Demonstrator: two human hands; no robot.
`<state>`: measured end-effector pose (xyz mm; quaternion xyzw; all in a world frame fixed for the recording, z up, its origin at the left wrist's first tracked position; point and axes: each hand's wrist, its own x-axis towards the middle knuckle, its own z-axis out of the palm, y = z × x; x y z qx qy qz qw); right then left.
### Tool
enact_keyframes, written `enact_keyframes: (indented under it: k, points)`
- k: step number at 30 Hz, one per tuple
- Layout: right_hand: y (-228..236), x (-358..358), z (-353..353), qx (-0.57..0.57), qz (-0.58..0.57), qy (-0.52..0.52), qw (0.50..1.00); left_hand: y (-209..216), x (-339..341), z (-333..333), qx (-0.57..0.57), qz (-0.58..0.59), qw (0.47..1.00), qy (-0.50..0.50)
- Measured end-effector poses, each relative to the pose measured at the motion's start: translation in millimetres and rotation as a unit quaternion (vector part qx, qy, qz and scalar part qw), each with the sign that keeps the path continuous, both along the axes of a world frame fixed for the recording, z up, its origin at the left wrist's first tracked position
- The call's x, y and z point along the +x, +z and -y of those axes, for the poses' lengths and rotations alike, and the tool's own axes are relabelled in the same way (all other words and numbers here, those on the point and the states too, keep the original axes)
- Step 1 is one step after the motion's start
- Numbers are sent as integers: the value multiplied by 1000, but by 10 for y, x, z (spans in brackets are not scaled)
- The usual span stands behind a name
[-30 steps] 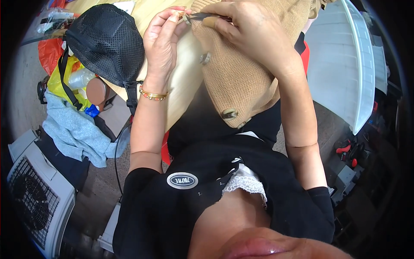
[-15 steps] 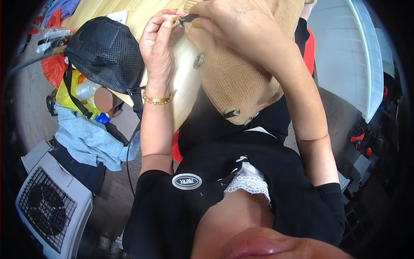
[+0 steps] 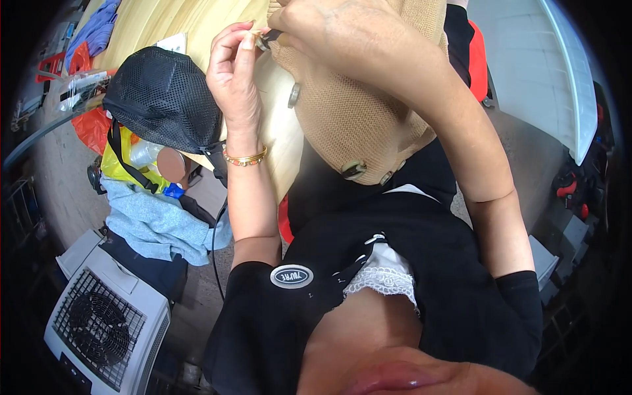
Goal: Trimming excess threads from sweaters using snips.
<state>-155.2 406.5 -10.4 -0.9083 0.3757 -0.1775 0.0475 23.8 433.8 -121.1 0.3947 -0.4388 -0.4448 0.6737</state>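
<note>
A tan knit cardigan [image 3: 349,112] lies over the table edge and my lap, with marbled brown buttons along its border. One button [image 3: 293,95] stands at the left edge, another [image 3: 353,170] near the bottom. My left hand [image 3: 235,82] is closed in a pinch, thumb against fingers, on a button [image 3: 263,43] at the garment's upper left edge. Bent over the cardigan, my right hand [image 3: 329,29] is closed on the knit beside that button. A small dark piece shows between the two hands; I cannot make out what it is. My right fingertips are partly hidden.
A black mesh bag [image 3: 161,99] sits on the wooden table [image 3: 280,125] at left. Beside it are a yellow bag [image 3: 118,164], a brown round lid [image 3: 172,164] and light blue knitwear [image 3: 148,217]. A fan unit [image 3: 105,322] stands lower left, a white panel [image 3: 546,72] at right.
The view has shifted slightly. Both hands keep their grip at the garment's edge, and the dark piece between them now shows less.
</note>
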Motion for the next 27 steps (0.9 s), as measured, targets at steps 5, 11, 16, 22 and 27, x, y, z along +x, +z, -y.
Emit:
enact_keyframes:
  k: [5,11,16,22,27]
  points:
    - [-17,18,13,-1,-6,-1,1000,27,-28,-12,5,0,1000,6]
    - [-34,56,38,-3,-16,5,1000,-2,-25,-7,6,8,1000,15]
    - [-52,85,69,-7,-24,10,1000,48,-19,-36,0,-40,999,-6]
    - [-40,49,48,2,13,-13,1000,0,35,-24,16,-113,993,-7]
    - [2,-14,5,24,95,-41,994,-70,37,29,80,-135,988,-11]
